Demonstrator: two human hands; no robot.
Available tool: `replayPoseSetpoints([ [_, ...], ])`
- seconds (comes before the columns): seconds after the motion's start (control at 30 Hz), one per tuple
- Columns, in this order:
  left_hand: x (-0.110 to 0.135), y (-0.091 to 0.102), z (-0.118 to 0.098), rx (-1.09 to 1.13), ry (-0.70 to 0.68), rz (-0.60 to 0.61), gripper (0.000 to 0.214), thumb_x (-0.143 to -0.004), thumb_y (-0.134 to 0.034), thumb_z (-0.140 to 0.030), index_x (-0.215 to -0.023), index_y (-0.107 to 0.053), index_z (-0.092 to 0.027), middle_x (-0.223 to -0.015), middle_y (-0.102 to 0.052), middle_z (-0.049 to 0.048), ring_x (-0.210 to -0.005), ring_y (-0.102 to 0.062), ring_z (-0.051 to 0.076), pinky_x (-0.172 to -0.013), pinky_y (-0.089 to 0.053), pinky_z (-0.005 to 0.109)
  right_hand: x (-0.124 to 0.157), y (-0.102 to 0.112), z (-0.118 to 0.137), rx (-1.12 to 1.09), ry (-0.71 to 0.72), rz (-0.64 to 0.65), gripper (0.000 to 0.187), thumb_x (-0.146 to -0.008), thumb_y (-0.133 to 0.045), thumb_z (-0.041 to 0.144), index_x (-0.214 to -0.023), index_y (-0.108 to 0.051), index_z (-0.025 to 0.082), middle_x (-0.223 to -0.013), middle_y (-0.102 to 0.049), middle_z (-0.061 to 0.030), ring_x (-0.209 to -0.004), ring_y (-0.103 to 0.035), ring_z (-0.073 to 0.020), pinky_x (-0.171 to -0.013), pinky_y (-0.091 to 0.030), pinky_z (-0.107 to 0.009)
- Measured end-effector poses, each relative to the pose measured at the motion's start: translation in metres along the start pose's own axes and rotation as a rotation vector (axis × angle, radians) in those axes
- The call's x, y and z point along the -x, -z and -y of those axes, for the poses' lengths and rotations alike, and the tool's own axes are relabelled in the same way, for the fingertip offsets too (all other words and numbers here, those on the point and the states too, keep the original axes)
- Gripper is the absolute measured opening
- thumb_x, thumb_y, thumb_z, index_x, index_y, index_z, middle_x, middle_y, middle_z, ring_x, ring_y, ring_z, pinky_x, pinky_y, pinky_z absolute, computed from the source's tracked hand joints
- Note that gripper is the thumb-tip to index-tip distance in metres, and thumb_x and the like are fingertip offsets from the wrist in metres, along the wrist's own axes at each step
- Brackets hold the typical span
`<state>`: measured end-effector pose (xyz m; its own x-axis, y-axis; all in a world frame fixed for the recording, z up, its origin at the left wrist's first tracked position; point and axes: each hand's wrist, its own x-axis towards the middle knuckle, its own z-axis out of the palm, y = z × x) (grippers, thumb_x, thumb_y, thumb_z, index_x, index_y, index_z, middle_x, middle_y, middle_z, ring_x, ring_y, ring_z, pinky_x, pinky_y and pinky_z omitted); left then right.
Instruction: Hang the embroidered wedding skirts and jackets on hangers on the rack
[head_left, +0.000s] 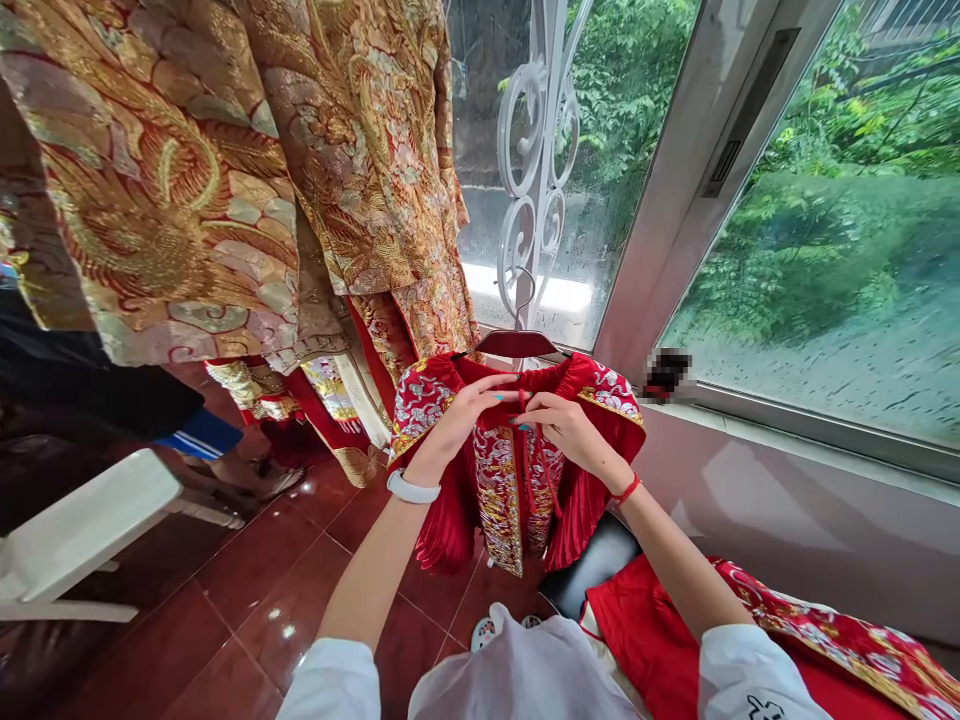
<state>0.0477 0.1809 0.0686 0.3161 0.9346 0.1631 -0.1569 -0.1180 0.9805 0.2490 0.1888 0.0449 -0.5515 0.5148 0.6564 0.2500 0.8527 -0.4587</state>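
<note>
Red embroidered jacket [499, 490] hangs on a hanger [517, 344] by the window grille [520, 130], likely freeing both hands: right hand [562, 425], fingers bent, pinches the neck cord [523, 398]; left hand [474, 410] nearly straight, grip unclear.

Garment [499, 500] at center on its hanger [517, 344], with robes [172, 200] at ten o'clock, window [810, 250] at two, seat [90, 515] at eight.

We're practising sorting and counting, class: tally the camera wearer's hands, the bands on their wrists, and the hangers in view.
Hands: 2 (left hand, right hand)
Bands: 2 (white band, red band)
Hangers: 1 (hanger in the red garment)
Total: 5
</note>
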Motion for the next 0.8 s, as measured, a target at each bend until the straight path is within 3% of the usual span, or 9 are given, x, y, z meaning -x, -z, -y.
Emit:
replayPoseSetpoints([
  [0.17, 0.024, 0.011, -0.032, 0.545, -0.052, -0.237, 0.021, -0.083, -0.059, -0.017, -0.103, -0.067, -0.018, -0.080, -0.066, 0.0005, -0.076, -0.064, 0.013, -0.086, -0.053, 0.031, 0.004, 0.003, 0.008, -0.081, -0.112, 0.028, 0.031, -0.101, -0.044, 0.022, -0.101, -0.074, 0.021, -0.094, -0.064, -0.0071, -0.080, -0.059, -0.0160, -0.073, -0.049, -0.029],
  [0.27, 0.048, 0.033, -0.052, 0.697, -0.303, -0.395, 0.011, -0.089, -0.057, -0.015, -0.095, -0.064, -0.021, -0.065, -0.049, -0.0065, -0.055, -0.049, 0.006, -0.071, -0.052, 0.023, 0.009, 0.006, 0.009, -0.163, -0.184, -0.008, 0.036, -0.103, -0.040, 0.038, -0.094, -0.071, 0.021, -0.100, -0.064, -0.0092, -0.090, -0.061, -0.0194, -0.081, -0.050, -0.033],
  [0.33, 0.065, 0.048, -0.053, 0.661, -0.421, -0.499, 0.007, -0.089, -0.061, -0.015, -0.092, -0.063, -0.020, -0.060, -0.039, -0.0085, -0.046, -0.036, 0.005, -0.055, -0.044, 0.017, 0.015, 0.004, 0.005, -0.229, -0.231, -0.092, 0.045, -0.103, -0.037, 0.048, -0.083, -0.065, 0.020, -0.107, -0.062, -0.0107, -0.096, -0.060, -0.0215, -0.087, -0.050, -0.036],
  [0.4, 0.078, 0.060, -0.041, 0.528, -0.392, -0.560, 0.007, -0.085, -0.067, -0.017, -0.092, -0.065, -0.018, -0.057, -0.034, -0.0090, -0.044, -0.030, 0.005, -0.046, -0.036, 0.017, 0.022, 0.000, -0.003, -0.253, -0.280, -0.182, 0.051, -0.101, -0.035, 0.056, -0.074, -0.058, 0.019, -0.111, -0.059, -0.0112, -0.095, -0.059, -0.0217, -0.086, -0.049, -0.036],
  [0.5, 0.090, 0.071, -0.018, 0.326, -0.295, -0.624, 0.016, -0.079, -0.075, -0.021, -0.091, -0.068, -0.014, -0.055, -0.033, -0.0092, -0.043, -0.028, 0.004, -0.044, -0.032, 0.018, 0.028, -0.001, -0.018, -0.194, -0.338, -0.237, 0.051, -0.100, -0.036, 0.059, -0.069, -0.049, 0.020, -0.098, -0.054, -0.0086, -0.083, -0.053, -0.0193, -0.074, -0.046, -0.033],
  [0.57, 0.095, 0.077, -0.013, 0.293, -0.313, -0.711, 0.016, -0.076, -0.077, -0.021, -0.088, -0.067, -0.015, -0.053, -0.033, -0.0094, -0.043, -0.028, 0.004, -0.045, -0.033, 0.018, 0.026, 0.009, -0.026, -0.131, -0.348, -0.239, 0.051, -0.100, -0.038, 0.058, -0.067, -0.046, 0.021, -0.085, -0.050, -0.0055, -0.074, -0.049, -0.0179, -0.067, -0.042, -0.032],
  [0.7, 0.102, 0.090, -0.040, 0.295, -0.473, -0.818, 0.006, -0.082, -0.066, -0.011, -0.084, -0.064, -0.016, -0.051, -0.032, -0.0084, -0.042, -0.026, 0.006, -0.043, -0.034, 0.018, 0.013, 0.042, -0.033, -0.033, -0.281, -0.200, 0.053, -0.099, -0.038, 0.060, -0.063, -0.043, 0.021, -0.073, -0.046, -0.0028, -0.066, -0.043, -0.0168, -0.063, -0.036, -0.032],
  [0.8, 0.111, 0.098, -0.049, 0.293, -0.519, -0.852, 0.016, -0.086, -0.054, -0.004, -0.086, -0.064, -0.017, -0.051, -0.030, -0.0077, -0.041, -0.025, 0.006, -0.043, -0.032, 0.017, 0.016, 0.051, -0.038, -0.027, -0.296, -0.193, 0.057, -0.096, -0.036, 0.067, -0.062, -0.041, 0.021, -0.065, -0.045, -0.0015, -0.062, -0.040, -0.0161, -0.060, -0.034, -0.031],
])
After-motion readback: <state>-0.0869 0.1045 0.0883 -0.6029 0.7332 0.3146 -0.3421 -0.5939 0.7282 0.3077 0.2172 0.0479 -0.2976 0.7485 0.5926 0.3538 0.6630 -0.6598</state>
